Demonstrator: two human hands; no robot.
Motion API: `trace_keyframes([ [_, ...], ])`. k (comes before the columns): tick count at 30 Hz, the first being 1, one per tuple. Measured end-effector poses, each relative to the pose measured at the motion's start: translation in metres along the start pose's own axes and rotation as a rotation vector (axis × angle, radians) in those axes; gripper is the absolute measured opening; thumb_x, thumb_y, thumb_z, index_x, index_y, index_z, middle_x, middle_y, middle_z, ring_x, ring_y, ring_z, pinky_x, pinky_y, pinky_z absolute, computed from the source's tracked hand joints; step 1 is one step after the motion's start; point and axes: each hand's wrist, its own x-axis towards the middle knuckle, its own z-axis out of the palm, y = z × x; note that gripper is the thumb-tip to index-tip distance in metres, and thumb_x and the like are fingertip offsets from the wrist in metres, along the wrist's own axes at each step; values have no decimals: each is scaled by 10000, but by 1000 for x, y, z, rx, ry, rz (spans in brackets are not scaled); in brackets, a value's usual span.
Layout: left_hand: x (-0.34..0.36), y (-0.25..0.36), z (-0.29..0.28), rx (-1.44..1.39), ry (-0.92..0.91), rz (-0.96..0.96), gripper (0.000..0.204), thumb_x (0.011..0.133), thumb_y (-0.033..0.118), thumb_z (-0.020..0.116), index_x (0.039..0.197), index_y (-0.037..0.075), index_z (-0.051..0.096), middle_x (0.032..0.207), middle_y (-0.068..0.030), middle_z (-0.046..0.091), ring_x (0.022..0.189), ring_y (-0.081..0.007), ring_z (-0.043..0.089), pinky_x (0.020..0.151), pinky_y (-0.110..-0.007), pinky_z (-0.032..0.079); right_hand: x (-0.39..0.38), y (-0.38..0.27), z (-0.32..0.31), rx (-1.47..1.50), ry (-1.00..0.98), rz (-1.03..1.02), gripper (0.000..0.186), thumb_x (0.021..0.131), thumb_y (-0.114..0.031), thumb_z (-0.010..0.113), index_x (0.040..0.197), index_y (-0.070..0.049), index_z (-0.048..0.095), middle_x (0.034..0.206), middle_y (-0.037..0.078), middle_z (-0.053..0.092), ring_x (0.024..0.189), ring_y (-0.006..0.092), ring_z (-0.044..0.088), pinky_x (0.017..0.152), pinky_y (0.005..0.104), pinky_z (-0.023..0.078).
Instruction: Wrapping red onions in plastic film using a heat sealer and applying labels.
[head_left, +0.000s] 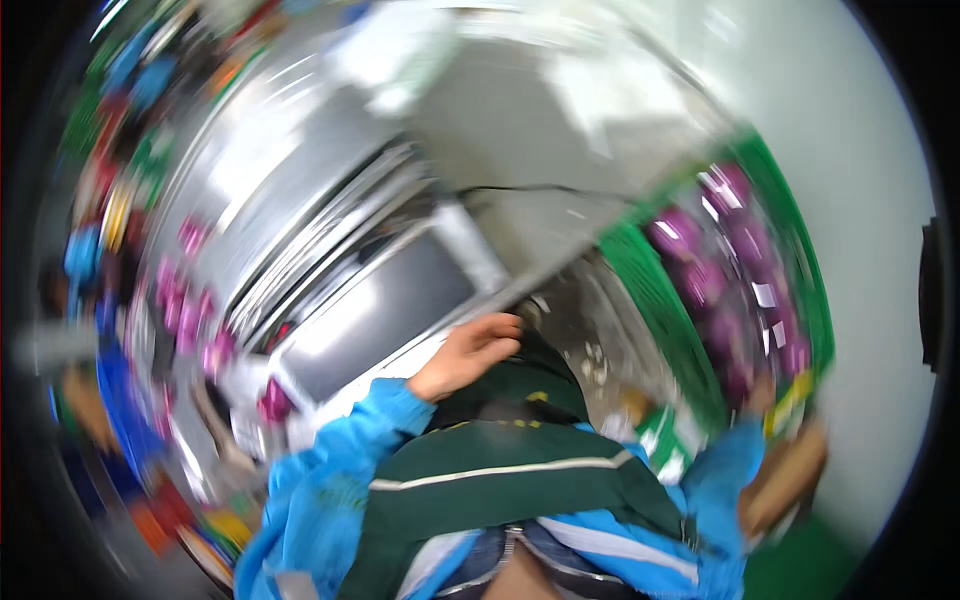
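The whole view is smeared by motion. My left hand (470,352) comes out of a blue sleeve and lies with curled fingers at the top of my green apron (500,460), next to the edge of a steel counter (380,300). I see nothing in it. My right hand (790,478) is a brown blur at the lower right, by the near corner of a green crate (660,290) of purple packets (730,250). Whether it grips the crate is impossible to tell.
Steel shelving or counter tops (300,190) run across the upper left. Pink packets (190,320) and colourful packaged goods (110,200) line the far left. Pale floor (860,180) lies to the right, and a grey surface (540,220) is ahead.
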Motion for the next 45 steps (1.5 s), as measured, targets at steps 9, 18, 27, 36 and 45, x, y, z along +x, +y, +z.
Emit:
trace_keyframes([
  [9, -90, -49, -52, -181, 448, 202, 395, 868, 171, 629, 1201, -1, 505, 1085, -122, 598, 1009, -174, 575, 875, -291, 470, -74, -417, 150, 450, -70, -348, 358, 934, -193, 475, 1158, 79, 538, 1157, 162, 571, 1040, 241, 564, 908, 300, 457],
  [18, -226, -86, -134, -457, 1110, 432, 344, 890, 146, 597, 1202, 19, 531, 1075, -83, 610, 975, -129, 571, 827, -269, 469, -363, -688, 328, 613, -1232, -784, 254, 924, -158, 518, 1102, 14, 576, 964, 121, 624, 835, 157, 594, 769, 277, 487],
  [27, -336, -147, -294, -483, 1629, 421, 464, 871, 141, 592, 1269, -48, 446, 1185, -138, 547, 1069, -165, 533, 870, -292, 465, -643, -750, 403, 117, -2046, -1023, 342, 881, -149, 575, 1184, 0, 519, 1025, 91, 588, 783, 110, 582, 681, 242, 494],
  [36, -315, -226, -448, -1002, 1396, 394, 195, 824, -10, 517, 1017, -23, 539, 750, -39, 539, 579, -82, 487, 504, -248, 417, -753, -759, 537, -776, -1472, -1455, 832, 737, -421, 662, 1305, 80, 318, 1207, 310, 497, 1111, 377, 531, 935, 391, 421],
  [45, -321, -215, -428, -749, 1252, 135, 542, 772, 39, 582, 1299, 46, 455, 863, -65, 583, 702, -101, 536, 619, -237, 460, -770, -746, 575, -926, -1506, -1300, 908, 724, -426, 705, 1312, 120, 280, 1270, 294, 434, 1154, 361, 485, 926, 395, 416],
])
